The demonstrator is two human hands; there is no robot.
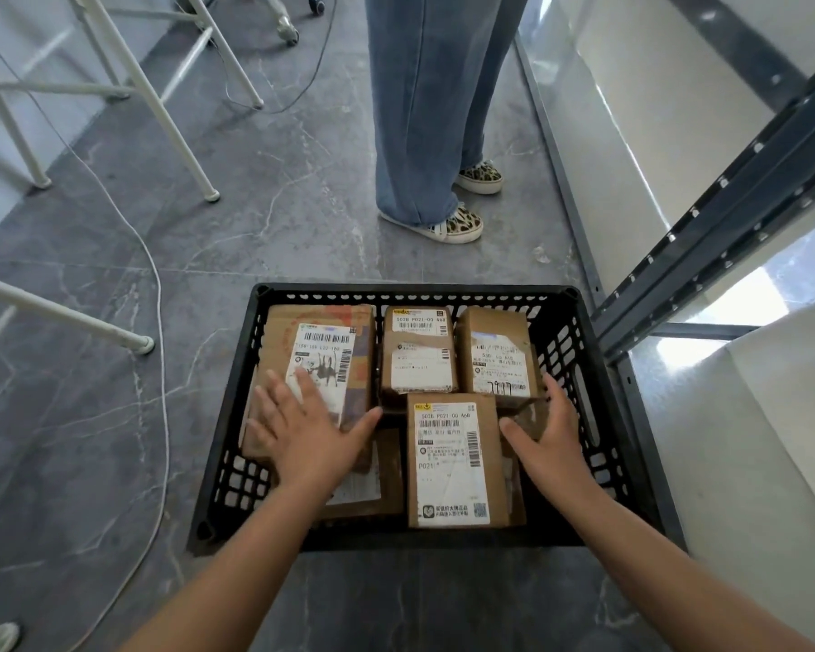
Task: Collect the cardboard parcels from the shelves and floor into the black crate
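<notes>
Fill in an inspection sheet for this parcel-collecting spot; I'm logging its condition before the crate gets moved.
Surface: grey marble-pattern tiled floor, crate standing on it.
Job's things: black perforated plastic crate holding at least five brown cardboard parcels with white labels.
Clutter: nothing seen loose on the floor.
Grips: left hand flat and open on the large left parcel; right hand open beside the front parcel.
Cables: white cable trailing across the floor; dark cable farther back.
Surroundings: grey metal shelving on the right, white table legs, standing person in blue jeans.
</notes>
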